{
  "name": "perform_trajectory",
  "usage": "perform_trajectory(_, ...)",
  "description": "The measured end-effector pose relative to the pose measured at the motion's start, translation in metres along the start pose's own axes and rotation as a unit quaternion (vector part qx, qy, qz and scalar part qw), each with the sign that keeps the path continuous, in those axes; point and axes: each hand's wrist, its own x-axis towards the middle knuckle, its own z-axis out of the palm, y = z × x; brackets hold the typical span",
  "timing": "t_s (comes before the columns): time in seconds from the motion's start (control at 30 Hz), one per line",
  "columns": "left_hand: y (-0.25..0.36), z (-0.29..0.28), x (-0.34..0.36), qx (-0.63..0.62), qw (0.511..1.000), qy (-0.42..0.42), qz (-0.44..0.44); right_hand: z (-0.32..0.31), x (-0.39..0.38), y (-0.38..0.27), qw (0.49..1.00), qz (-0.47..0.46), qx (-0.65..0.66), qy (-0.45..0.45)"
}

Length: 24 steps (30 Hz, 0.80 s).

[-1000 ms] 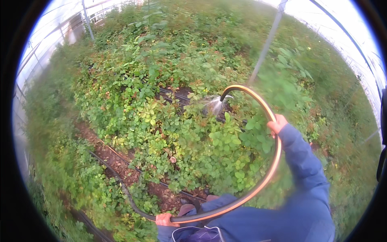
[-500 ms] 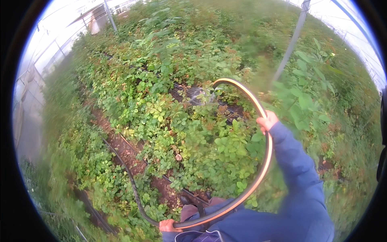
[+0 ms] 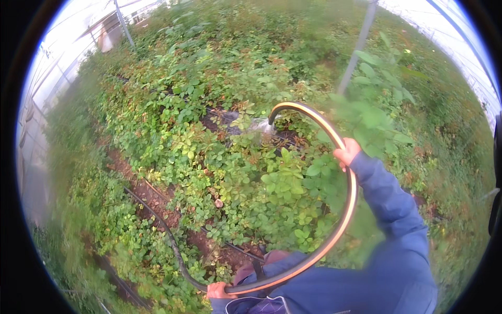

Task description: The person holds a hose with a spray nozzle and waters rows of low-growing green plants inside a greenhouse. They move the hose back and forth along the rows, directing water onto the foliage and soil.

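Observation:
A black hose (image 3: 349, 206) with an orange-and-pale stripe curves in a wide loop in front of me. Out on the right, my right hand (image 3: 348, 154) is closed round its upper stretch. Beyond that hand the hose bends over to the left and its mouth points down, with water (image 3: 260, 125) pouring onto the bed among the plants. Close to my body at the bottom, my left hand (image 3: 219, 291) is wrapped round the lower stretch. From there the hose runs off to the left over the soil path.
Dense leafy green plants (image 3: 209, 157) grow on all sides, some leaves yellow or reddish. Thin black pipes (image 3: 243, 251) lie along the brown soil (image 3: 167, 206). A grey metal post (image 3: 358, 49) rises at the right, another post (image 3: 124, 25) at the far left. Pale plastic sheeting (image 3: 36, 152) walls the left side.
The plants and posts have shifted left in view. The hose mouth has moved slightly left and lower, its water now spilling leftward. Both hands keep their hold on the hose.

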Motion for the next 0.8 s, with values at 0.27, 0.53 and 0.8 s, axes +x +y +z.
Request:
perform_trajectory(0.27, 0.02, -0.019, -0.012, -0.017, 0.997, 0.031, 0.068, -0.031, -0.083, 0.021, 0.997, 0.063, -0.036, 0.039)
perform_trajectory(0.53, 0.014, -0.018, -0.065, -0.045, 0.996, 0.01, 0.078, -0.039, -0.152, 0.04, 0.987, 0.089, -0.086, 0.105)
perform_trajectory(0.8, 0.023, -0.028, -0.118, -0.037, 0.997, 0.039, 0.048, -0.025, -0.174, 0.035, 0.997, 0.019, -0.014, 0.071)
